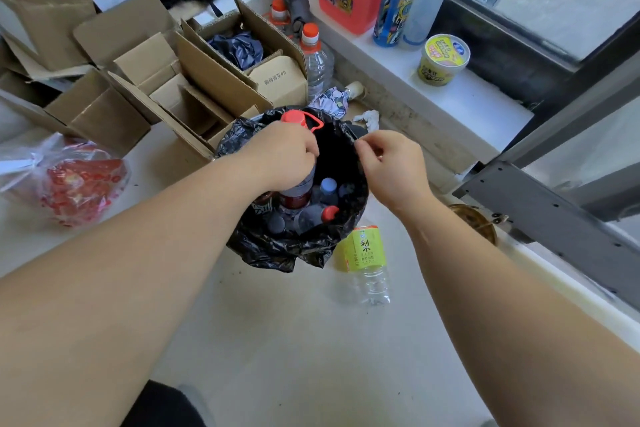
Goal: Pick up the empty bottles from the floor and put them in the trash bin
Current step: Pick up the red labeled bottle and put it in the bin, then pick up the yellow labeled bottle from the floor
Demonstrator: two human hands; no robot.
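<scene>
Left hand closed around neck of large red-capped bottle, bottle upright in trash bin among other bottles. Right hand pinches black liner edge at bin rim. Green-label bottle lies on floor just beside bin.

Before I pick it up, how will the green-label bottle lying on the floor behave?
The green-label bottle looks empty and clear, so probably light. It lies on its side beside the trash bin, so a nudge may roll it. Thin plastic likely dents when squeezed.
</scene>
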